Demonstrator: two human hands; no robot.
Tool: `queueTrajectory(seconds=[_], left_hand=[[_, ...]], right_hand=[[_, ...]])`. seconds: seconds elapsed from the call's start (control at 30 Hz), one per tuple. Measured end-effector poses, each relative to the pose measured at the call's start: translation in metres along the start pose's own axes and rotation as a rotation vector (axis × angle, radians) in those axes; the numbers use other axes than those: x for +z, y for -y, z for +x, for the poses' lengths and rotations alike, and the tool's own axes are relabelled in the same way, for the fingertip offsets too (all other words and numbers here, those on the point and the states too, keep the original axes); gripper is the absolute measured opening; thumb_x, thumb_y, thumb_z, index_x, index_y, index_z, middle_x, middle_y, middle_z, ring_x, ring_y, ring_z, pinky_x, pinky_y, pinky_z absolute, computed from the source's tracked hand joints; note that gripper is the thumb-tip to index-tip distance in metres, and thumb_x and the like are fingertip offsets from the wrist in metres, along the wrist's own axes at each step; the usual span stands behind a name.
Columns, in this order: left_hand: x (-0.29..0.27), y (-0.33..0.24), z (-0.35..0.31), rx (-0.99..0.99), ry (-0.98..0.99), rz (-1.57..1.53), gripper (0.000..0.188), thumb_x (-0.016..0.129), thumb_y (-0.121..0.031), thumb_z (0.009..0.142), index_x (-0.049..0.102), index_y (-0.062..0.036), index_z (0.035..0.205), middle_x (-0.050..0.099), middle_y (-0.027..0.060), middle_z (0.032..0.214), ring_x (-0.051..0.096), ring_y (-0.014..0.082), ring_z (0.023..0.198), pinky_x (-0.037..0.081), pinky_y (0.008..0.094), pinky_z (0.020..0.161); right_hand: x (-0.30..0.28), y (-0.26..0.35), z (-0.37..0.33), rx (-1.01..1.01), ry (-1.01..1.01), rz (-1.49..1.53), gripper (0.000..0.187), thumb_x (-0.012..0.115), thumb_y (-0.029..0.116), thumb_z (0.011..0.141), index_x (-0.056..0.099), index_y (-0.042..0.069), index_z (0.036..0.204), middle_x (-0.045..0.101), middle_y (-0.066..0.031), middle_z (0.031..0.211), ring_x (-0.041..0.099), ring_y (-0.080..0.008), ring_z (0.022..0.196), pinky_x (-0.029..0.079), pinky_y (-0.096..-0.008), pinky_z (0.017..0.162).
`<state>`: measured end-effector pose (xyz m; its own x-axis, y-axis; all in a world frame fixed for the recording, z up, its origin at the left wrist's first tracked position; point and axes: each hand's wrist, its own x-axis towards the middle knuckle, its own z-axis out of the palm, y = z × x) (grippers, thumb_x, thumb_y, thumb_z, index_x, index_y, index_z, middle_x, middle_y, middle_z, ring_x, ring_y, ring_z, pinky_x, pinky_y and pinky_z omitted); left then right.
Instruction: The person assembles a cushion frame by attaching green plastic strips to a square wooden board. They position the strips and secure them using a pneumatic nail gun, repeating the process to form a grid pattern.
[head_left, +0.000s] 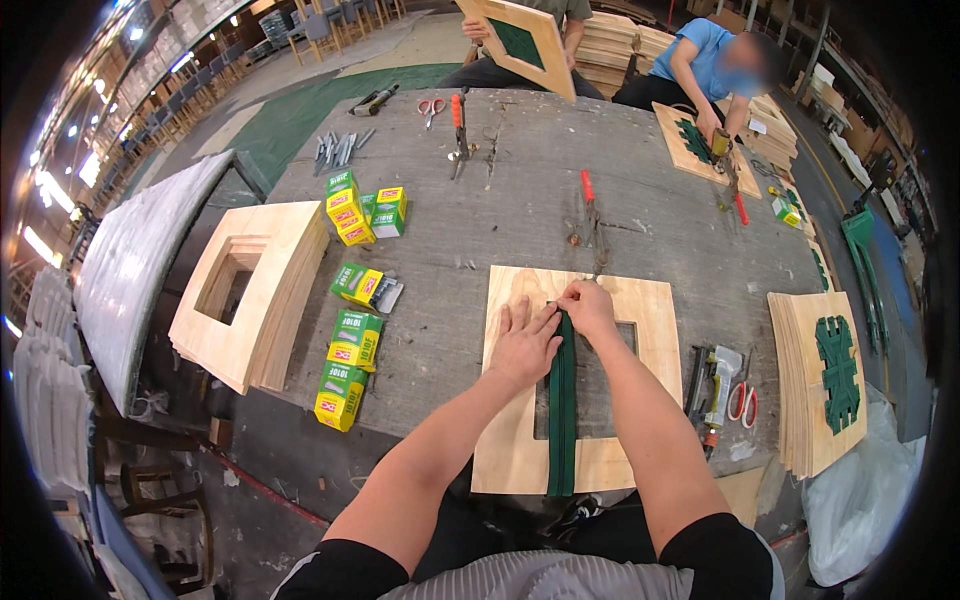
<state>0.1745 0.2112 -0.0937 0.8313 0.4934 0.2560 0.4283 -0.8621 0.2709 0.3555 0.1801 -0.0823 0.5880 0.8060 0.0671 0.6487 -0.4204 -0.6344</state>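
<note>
A pale plywood frame (655, 400) with a rectangular cut-out lies in front of me at the table's near edge. A dark green webbing strap (562, 430) runs lengthwise over its opening, its loose end reaching the near edge. My left hand (525, 345) rests flat on the wood, fingers outstretched, their tips beside the strap's far end. At that same end my right hand (590, 308) pinches the strap between thumb and fingers. Right of the frame lie a staple gun (716, 390) and red-handled scissors (742, 404).
Left are stacked wooden frames (275, 290) and green-yellow boxes (348, 340). Stacked boards with green webbing (838, 370) stand right. A red-handled tool (588, 188) lies beyond my frame. Across the table, one person holds a webbed frame (520, 45); another works on a board (690, 140).
</note>
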Motion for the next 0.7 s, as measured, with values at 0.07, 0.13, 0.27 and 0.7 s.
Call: queueTrajectory(seconds=[0.07,0.13,0.27,0.7], left_hand=[[0.0,0.001,-0.001,-0.008,0.007,0.022,0.053,0.047,-0.041,0.105,0.05,-0.0155,0.151,0.044,0.0024,0.159,0.029,0.0412,0.151,0.016,0.0612,0.124],[-0.001,0.001,-0.001,-0.02,0.012,0.032,0.053,0.047,-0.041,0.105,0.049,-0.016,0.152,0.044,0.0024,0.159,0.029,0.0408,0.151,0.015,0.0609,0.124],[-0.003,0.002,-0.001,-0.035,-0.009,0.045,0.053,0.047,-0.041,0.106,0.049,-0.0158,0.152,0.044,0.0022,0.16,0.029,0.0403,0.151,0.015,0.0607,0.124],[-0.011,0.006,-0.004,-0.068,0.04,0.055,0.053,0.048,-0.042,0.105,0.049,-0.0145,0.151,0.038,0.0055,0.162,0.027,0.0404,0.152,0.017,0.0617,0.123]], right_hand=[[0.0,0.003,-0.001,0.016,0.02,0.0,0.018,0.081,0.023,0.082,0.076,0.007,0.088,0.074,-0.0124,0.089,0.072,-0.03,0.085,0.056,-0.043,0.076],[0.0,0.007,0.0,0.02,0.031,0.009,0.017,0.08,0.023,0.083,0.076,0.007,0.088,0.075,-0.0121,0.088,0.072,-0.0297,0.085,0.056,-0.043,0.076],[0.0,0.012,0.003,0.064,0.064,0.031,0.016,0.079,0.023,0.085,0.077,0.007,0.089,0.075,-0.0119,0.089,0.072,-0.0293,0.084,0.057,-0.0427,0.076],[-0.143,-0.115,-0.113,0.355,-0.438,0.238,0.024,0.07,0.022,0.096,0.072,-0.001,0.102,0.073,-0.008,0.088,0.066,-0.0145,0.081,0.052,-0.0322,0.074]])
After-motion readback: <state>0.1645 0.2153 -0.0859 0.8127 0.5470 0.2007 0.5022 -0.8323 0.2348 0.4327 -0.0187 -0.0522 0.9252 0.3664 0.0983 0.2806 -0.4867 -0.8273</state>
